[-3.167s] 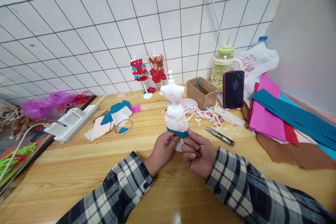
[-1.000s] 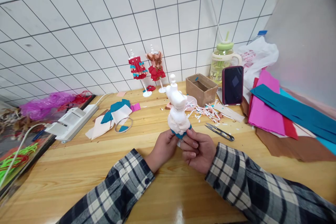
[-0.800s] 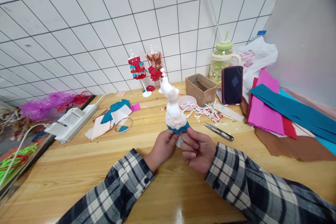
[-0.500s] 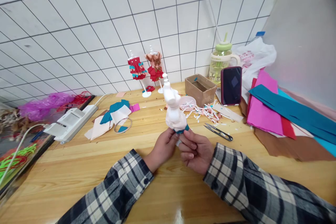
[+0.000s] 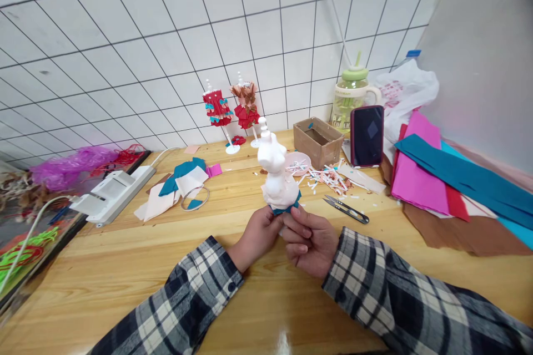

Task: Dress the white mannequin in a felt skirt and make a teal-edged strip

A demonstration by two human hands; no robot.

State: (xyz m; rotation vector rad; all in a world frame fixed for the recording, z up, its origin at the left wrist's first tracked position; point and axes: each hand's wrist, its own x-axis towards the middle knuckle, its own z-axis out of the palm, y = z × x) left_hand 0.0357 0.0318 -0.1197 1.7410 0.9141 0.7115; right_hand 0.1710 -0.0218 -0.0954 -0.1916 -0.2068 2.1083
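A small white dress-form mannequin (image 5: pixel 272 156) stands upright between my hands, a little above the table. Pale pink paper or fabric (image 5: pixel 280 193) wraps its lower part, with a teal strip (image 5: pixel 287 206) showing along the bottom edge. My left hand (image 5: pixel 261 233) is closed around the lower end from the left. With thumb and fingers pinched, my right hand (image 5: pixel 310 236) grips the teal edge at the lower right. The mannequin's stand is mostly hidden behind my fingers.
Two dressed mannequins (image 5: pixel 217 108) stand by the tiled wall. Thread snips (image 5: pixel 346 209), paper scraps (image 5: pixel 328 178), a cardboard box (image 5: pixel 318 141) and a phone (image 5: pixel 366 136) lie to the right, before coloured sheets (image 5: pixel 420 166). A power strip (image 5: pixel 119 194) and a metal ring (image 5: pixel 195 198) are left.
The mannequin has turned slightly in my hands, and more of the teal edge shows along the bottom. Both hands stay nearly in place.
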